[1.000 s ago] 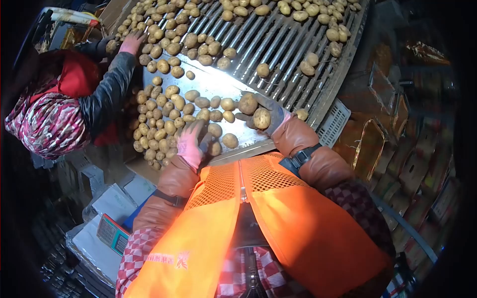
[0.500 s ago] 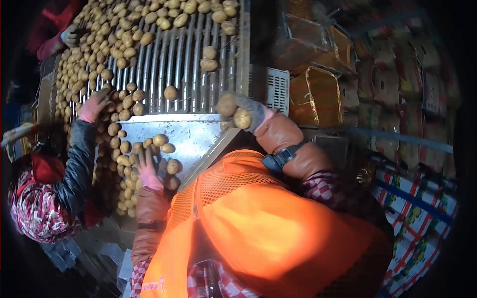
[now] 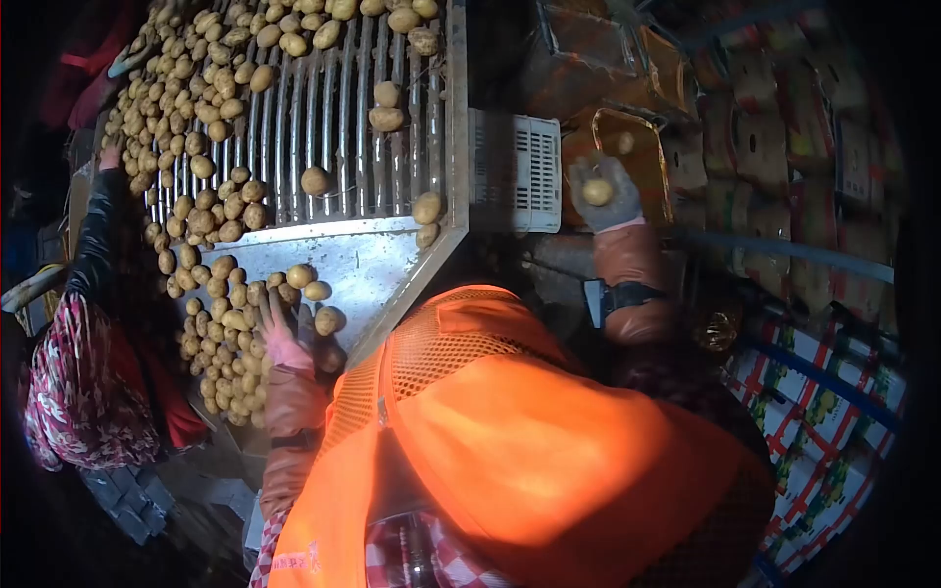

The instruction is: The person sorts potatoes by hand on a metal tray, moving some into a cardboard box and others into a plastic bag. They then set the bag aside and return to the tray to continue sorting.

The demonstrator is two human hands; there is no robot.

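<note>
Gloved and with fingers spread, my left hand (image 3: 282, 333) rests against potatoes (image 3: 230, 343) on the lower left of the metal chute (image 3: 343, 265). My right hand (image 3: 606, 196) is over at the right, beside a foil-lined box (image 3: 642, 162), palm up with its fingers apart. A potato (image 3: 597, 191) shows at its palm; whether it is gripped or leaving the hand cannot be made out. Another potato (image 3: 625, 143), blurred, is above the box, apart from the fingers. Two potatoes (image 3: 426, 208) lie at the chute's right edge.
A roller table (image 3: 338, 127) bearing many potatoes spans the top left. Next to it stands a white crate (image 3: 537, 171). A co-worker in a patterned head cover (image 3: 88, 392) reaches in from the left, and another's sleeve (image 3: 93, 93) shows above. Stacked cartons (image 3: 823, 412) line the right.
My right hand has swung from the chute's right edge out to the foil-lined box, with potatoes. My left hand has barely moved. The near co-worker's arm has shifted up and left.
</note>
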